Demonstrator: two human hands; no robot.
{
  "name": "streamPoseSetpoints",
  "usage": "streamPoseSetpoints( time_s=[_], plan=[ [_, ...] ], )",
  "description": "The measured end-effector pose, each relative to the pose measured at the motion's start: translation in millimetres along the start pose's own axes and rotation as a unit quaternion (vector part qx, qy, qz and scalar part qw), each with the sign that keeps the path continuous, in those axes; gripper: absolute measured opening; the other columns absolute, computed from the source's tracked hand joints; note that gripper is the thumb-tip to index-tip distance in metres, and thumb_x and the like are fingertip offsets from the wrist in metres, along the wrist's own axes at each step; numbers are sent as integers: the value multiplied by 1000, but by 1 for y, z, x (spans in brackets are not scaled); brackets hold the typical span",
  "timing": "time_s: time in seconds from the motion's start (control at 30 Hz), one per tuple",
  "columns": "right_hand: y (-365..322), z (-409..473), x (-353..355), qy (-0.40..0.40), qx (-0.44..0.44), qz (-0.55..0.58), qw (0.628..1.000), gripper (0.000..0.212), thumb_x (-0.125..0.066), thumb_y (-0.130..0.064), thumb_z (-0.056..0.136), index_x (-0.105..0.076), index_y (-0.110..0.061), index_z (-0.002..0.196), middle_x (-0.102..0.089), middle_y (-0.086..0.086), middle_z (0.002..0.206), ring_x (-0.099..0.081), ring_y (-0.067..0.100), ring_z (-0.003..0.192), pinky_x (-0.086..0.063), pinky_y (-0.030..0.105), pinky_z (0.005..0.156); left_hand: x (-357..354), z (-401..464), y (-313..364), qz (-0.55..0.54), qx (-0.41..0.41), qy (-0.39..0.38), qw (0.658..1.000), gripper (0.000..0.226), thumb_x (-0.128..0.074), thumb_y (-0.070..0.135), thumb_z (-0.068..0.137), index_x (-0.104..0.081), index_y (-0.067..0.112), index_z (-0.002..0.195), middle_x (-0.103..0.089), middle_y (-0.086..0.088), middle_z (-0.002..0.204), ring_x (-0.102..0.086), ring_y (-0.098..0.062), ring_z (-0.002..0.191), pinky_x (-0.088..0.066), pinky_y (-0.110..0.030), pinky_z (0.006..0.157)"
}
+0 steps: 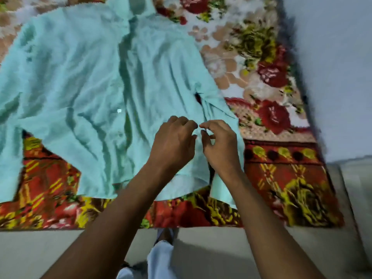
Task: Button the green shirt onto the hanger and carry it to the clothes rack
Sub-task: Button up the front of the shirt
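I see both hands working at the near right part of the green shirt (84, 81), side by side and almost touching. My left hand (173, 141) has its fingers (187, 123) curled down onto the cloth at the front edge, and it seems to pinch a fold there. My right hand (219, 143) has thumb and forefinger drawn close together in a pinch at the same edge, with the other fingers loosely bent above. Whether a button sits between them I cannot tell; it is too small and blurred.

The shirt lies spread flat on a floral blanket (281, 178) covering the bed, collar far, hem near. One pale button (119, 111) shows left of the hands. The hem ends just short of the blanket's near edge, and the right front panel hangs close to that edge below my right wrist. A dark bit (198, 97) peeks through a gap in the cloth beyond the hands; it may be part of the hanger, but I cannot be sure.

Right of the blanket stands a pale wall (332, 67), near the shirt's right side. The near floor (211, 254) is bare and light. The shirt's left side runs out of the picture, and the whole view is smeared.
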State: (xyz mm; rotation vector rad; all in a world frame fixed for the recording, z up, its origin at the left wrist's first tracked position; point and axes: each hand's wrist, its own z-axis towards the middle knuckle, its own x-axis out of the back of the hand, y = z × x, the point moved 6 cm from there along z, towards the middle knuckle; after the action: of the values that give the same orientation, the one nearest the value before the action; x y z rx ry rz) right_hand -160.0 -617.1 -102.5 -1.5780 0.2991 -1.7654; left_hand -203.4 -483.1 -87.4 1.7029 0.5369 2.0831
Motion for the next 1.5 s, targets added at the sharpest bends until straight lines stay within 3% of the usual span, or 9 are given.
streamPoseSetpoints(
  time_s=[0.2, 0.4, 0.6, 0.73, 0.87, 1.0, 1.17, 1.33, 1.5],
  plan=[
    [70, -63, 47, 38, -88, -1, 995, 20, -65, -9, 94, -74, -12, 112, -66, 2, 108, -65, 20, 98, -59, 42, 79, -62, -19, 58, -62, -19, -69, 996, 24, -68, 13, 88, -67, 11, 112, -67, -7, 99, -59, -32, 100, -53, -46, 70],
    [90, -127, 64, 70, -141, 3, 987, 17, -66, -9, 95, -74, -8, 110, -69, 4, 104, -65, 16, 98, -54, 28, 87, -98, -62, 84, -89, -74, -126, 985, 17, -70, 16, 87, -63, 11, 102, -63, -7, 91, -60, -31, 90, -51, -41, 69],
    [101, -167, 45, -36, -173, 6, 984, 33, -54, 4, 89, -66, -6, 118, -62, 5, 114, -60, 22, 109, -53, 34, 94, -123, -91, 84, -124, 6, -178, 976, 39, -61, 50, 87, -61, 14, 103, -65, -4, 94, -59, -24, 91, -51, -40, 74],
    [105, -173, 39, -62, -186, -11, 981, 45, -58, 13, 80, -65, 0, 122, -57, 8, 123, -56, 24, 117, -51, 38, 102, -128, -96, 90, -91, -1, -178, 980, 55, -61, 56, 82, -63, 9, 111, -62, -7, 99, -56, -27, 95, -49, -44, 82],
    [107, -175, 40, -77, -195, -33, 977, 35, -63, 12, 79, -69, -2, 110, -58, 5, 114, -58, 21, 107, -54, 37, 93, -130, -100, 90, -78, -2, -169, 982, 54, -62, 52, 80, -63, 8, 111, -60, -8, 98, -54, -28, 92, -49, -45, 78],
    [104, -172, 47, -67, -202, -35, 977, 17, -64, 8, 83, -68, -6, 91, -59, 3, 99, -58, 19, 92, -55, 34, 84, -129, -102, 91, -64, -31, -146, 987, 39, -62, 25, 79, -65, 8, 114, -63, -9, 98, -55, -31, 90, -50, -49, 73],
    [100, -169, 46, -77, -213, -44, 973, 22, -58, 7, 82, -63, -6, 99, -58, 1, 98, -57, 19, 91, -55, 35, 80, -131, -105, 96, -69, -76, -135, 985, 43, -58, 13, 76, -66, 6, 117, -67, -11, 105, -59, -35, 94, -53, -49, 74],
    [97, -178, 48, -48, -233, -10, 971, 15, -60, -6, 96, -63, -11, 110, -62, -3, 103, -59, 11, 95, -51, 23, 81, -132, -103, 92, -170, -49, -118, 977, 26, -59, 8, 93, -73, 11, 115, -70, -6, 100, -61, -26, 91, -52, -42, 74],
    [91, -185, 55, 50, -252, 15, 966, 6, -63, -11, 98, -64, -12, 104, -63, -3, 100, -58, 4, 89, -44, 6, 75, -128, -99, 79, -334, 139, -108, 926, 27, -56, 10, 96, -77, 21, 109, -77, 9, 97, -68, -6, 83, -54, -32, 71]
  ],
)
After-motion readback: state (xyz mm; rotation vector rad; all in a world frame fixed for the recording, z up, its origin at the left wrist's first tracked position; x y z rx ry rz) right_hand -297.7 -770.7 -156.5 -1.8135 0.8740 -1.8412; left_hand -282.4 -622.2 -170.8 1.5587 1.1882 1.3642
